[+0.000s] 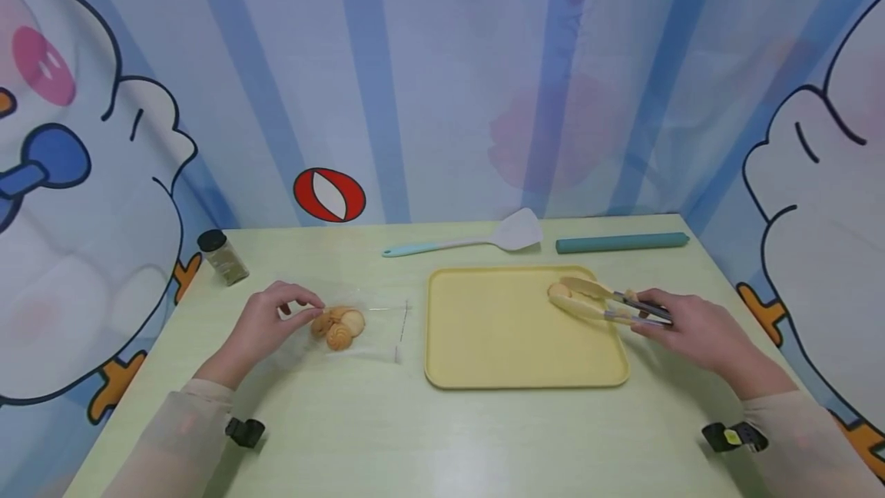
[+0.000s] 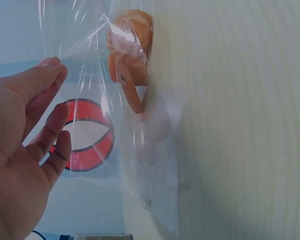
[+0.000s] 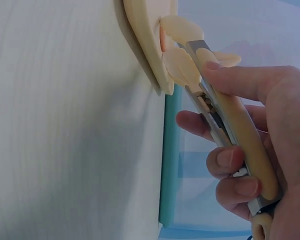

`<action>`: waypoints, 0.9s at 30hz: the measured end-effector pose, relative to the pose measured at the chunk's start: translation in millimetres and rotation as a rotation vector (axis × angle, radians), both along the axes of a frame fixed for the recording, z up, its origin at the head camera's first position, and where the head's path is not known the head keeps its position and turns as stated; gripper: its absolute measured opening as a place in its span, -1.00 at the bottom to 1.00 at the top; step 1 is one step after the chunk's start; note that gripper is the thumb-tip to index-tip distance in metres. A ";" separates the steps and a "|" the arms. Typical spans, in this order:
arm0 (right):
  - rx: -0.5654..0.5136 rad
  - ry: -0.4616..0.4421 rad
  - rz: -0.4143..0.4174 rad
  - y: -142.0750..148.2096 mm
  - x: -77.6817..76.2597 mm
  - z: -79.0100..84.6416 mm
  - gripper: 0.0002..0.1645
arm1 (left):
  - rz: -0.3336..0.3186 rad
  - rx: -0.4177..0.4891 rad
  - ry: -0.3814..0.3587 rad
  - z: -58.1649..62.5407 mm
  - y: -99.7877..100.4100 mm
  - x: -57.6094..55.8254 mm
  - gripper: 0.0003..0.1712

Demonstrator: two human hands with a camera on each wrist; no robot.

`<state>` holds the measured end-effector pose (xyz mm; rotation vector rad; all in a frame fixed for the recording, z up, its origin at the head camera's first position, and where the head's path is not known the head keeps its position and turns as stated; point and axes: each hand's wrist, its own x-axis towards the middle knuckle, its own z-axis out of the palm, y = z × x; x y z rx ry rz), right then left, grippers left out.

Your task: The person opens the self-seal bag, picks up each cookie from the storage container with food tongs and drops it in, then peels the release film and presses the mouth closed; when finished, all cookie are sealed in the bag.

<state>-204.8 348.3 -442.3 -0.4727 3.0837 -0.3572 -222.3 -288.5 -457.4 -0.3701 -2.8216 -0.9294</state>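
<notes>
My left hand pinches the edge of a clear plastic bag between thumb and index finger. Inside lie several small golden-brown buns or cookies, seen through the shiny film in the left wrist view. To the right, my right hand grips cream and metal tongs, fingers wrapped around the handles. Their tips stand on either side of a small round baked piece on the yellow tray, near its far right corner. Whether both tips touch that piece I cannot tell.
A spatula with a light blue handle lies behind the tray, and a teal rod lies to its right. At the table's back left is a spice jar with a black lid. A printed curtain borders the table behind.
</notes>
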 end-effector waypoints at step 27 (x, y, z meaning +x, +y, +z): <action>-0.152 0.137 0.286 -111.8 2.1 -1.1 -0.41 | -0.003 0.013 -0.002 1.5 0.6 0.5 -0.84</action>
